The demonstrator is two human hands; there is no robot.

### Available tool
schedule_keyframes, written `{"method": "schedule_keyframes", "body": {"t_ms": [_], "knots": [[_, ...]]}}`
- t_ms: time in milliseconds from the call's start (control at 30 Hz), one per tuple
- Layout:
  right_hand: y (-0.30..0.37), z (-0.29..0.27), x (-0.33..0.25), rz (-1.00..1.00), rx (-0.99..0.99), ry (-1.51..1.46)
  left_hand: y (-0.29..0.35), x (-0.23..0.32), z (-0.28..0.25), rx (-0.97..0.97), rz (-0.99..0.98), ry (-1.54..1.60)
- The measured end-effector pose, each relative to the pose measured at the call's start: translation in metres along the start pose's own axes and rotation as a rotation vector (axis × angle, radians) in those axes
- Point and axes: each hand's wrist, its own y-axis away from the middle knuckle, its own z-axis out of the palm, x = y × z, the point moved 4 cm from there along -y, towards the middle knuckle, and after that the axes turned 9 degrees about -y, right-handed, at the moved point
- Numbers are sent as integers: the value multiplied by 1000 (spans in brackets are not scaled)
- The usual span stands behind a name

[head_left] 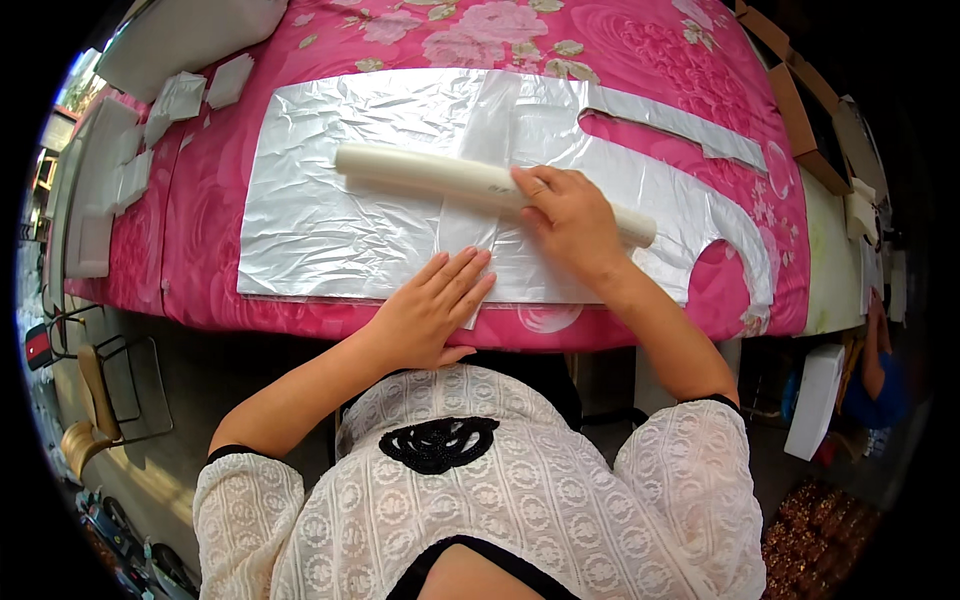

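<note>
A thin, shiny whitish plastic sheet (335,245), apron-shaped with curved cut-outs toward its right end, lies spread and creased before me. Across it slants a cream-white tube (410,170). My right hand (575,225) is closed around the tube, right of its middle. Flat on the sheet's near edge rests my left hand (432,312), its fingers stretched out and holding nothing. Beneath the tube, a paler translucent band (487,115) runs from the far edge of the sheet to the near one, by my left fingertips.
Pink flowered cloth (640,45) covers the table. Small white folded packets (178,98) sit at the far left beside white foam-like pieces (88,225). An open cardboard box (812,130) stands at the right. A chair (95,405) is at lower left; another person in blue (878,390) is at right.
</note>
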Motion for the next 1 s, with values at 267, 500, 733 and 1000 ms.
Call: {"method": "schedule_keyframes", "body": {"t_ms": [267, 500, 733, 1000], "knots": [[28, -71, 86, 328, 141, 85, 0, 13, 8, 83, -50, -21], [19, -4, -19, -83, -166, -122, 1, 43, 25, 155, -169, -130], [-64, 14, 30, -92, -42, -30, 4, 46, 27, 153, -177, -136], [-77, 12, 38, -198, 58, -10, 24, 28, 15, 265, -90, 33]]}}
